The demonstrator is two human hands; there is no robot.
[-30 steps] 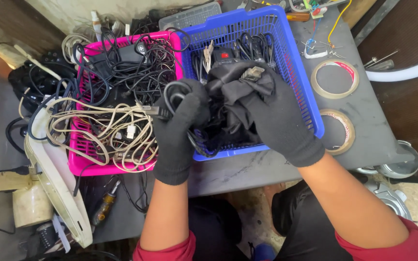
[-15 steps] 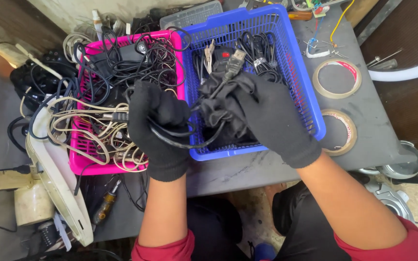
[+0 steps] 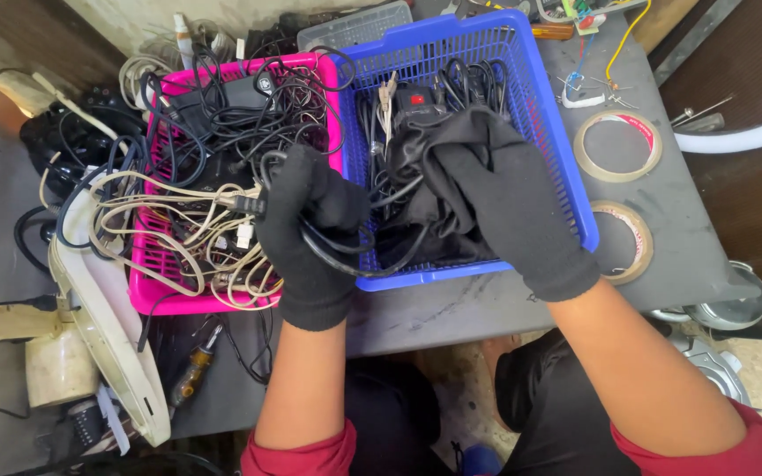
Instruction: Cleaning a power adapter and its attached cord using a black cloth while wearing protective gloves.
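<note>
Left hand (image 3: 310, 234) grips black cable (image 3: 346, 256) | right hand (image 3: 496, 198) over blue basket (image 3: 557, 132)

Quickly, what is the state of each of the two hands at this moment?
Left hand: closed on a thin black rubber cable.
Right hand: closed on a bundle of black cables over the blue plastic basket.

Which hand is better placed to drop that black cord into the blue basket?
Left. The left hand already grips the black cord at the blue basket rim; the right hand is busy in the dark bundle.
</note>
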